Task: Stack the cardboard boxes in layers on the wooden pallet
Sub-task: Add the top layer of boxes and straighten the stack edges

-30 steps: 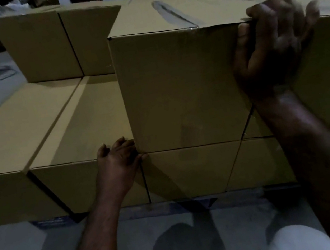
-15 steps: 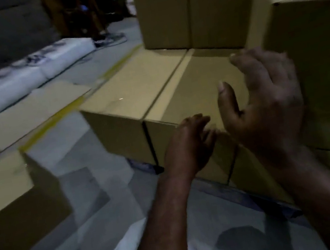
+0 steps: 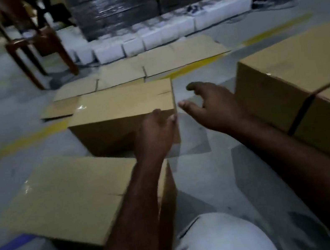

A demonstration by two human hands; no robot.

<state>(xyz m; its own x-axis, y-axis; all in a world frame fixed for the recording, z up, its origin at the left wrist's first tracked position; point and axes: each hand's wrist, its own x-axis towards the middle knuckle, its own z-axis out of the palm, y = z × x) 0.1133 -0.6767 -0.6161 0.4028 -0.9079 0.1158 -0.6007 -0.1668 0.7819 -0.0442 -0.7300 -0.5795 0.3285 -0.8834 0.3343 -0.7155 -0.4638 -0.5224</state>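
Your right hand point(image 3: 215, 105) is open, fingers spread, above the floor point(image 3: 201, 175) between two boxes. Your left hand point(image 3: 156, 130) sits at the near right corner of the middle cardboard box point(image 3: 121, 108), fingers loosely bent; I cannot tell whether it grips. That box stands on the floor, flaps closed, contents unseen. A second closed box point(image 3: 68, 197) stands near left. Stacked boxes point(image 3: 293, 71) stand right.
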